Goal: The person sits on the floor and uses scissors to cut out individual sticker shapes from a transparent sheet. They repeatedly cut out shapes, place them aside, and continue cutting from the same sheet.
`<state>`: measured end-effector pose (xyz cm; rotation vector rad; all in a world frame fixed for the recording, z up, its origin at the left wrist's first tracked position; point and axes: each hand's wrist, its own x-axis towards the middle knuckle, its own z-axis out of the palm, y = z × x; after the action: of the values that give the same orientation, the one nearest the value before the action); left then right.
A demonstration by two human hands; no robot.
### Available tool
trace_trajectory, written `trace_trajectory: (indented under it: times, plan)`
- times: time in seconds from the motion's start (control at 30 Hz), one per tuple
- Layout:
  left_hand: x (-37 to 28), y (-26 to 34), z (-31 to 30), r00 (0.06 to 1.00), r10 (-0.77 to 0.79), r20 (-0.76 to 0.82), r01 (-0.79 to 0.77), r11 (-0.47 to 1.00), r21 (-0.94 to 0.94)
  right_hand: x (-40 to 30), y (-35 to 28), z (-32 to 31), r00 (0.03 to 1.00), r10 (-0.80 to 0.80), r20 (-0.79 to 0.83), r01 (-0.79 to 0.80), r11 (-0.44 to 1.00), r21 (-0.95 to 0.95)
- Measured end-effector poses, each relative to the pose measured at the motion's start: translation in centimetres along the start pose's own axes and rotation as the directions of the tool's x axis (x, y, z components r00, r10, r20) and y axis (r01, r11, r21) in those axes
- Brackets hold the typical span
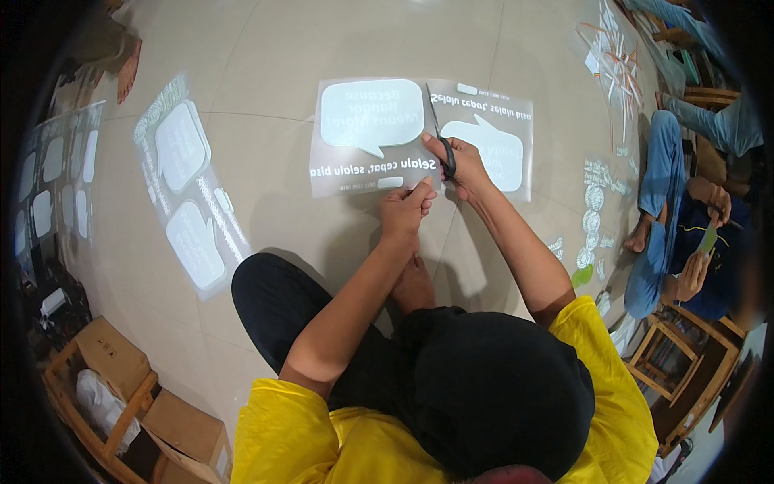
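Note:
My right hand (464, 166) grips black-handled scissors (447, 156), their blades lying over a translucent printed film sheet (441, 112). The blades point away from me, along the middle of the sheet between two pale speech-bubble prints; whether they are parted is hard to tell. My left hand (410, 209) pinches the sheet's near edge between thumb and fingers, just left of the scissors. White mirrored lettering runs across the film. How far any cut reaches is unclear.
Another printed film (193, 199) lies on the tiled floor at left, with more sheets (57, 175) beyond. Cut lettering pieces (592, 206) and a pile of strips (620, 66) lie right. A co-worker's hand (692, 275) holds a green piece. Cardboard boxes (184, 426) stand lower left.

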<state>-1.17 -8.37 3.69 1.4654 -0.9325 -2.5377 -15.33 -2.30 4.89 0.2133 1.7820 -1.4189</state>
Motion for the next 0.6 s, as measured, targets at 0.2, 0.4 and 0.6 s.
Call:
trace_trajectory:
  times: [0.2,0.4,0.6]
  plan:
    - [-0.2,0.0,0.0,0.999,-0.02,0.033,0.021,0.999,-0.041,0.3,-1.7,0.8,1.0,-0.017,0.018,0.015,0.995,0.097]
    - [0.3,-0.2,-0.2,1.0,-0.005,0.029,0.007,0.998,-0.062,1.9,-1.0,0.8,0.999,-0.025,0.025,0.021,0.991,0.13]
    - [0.2,-0.4,0.0,0.999,0.039,0.02,-0.037,0.997,-0.074,3.2,-2.3,1.0,0.997,-0.044,0.057,0.034,0.985,0.171]
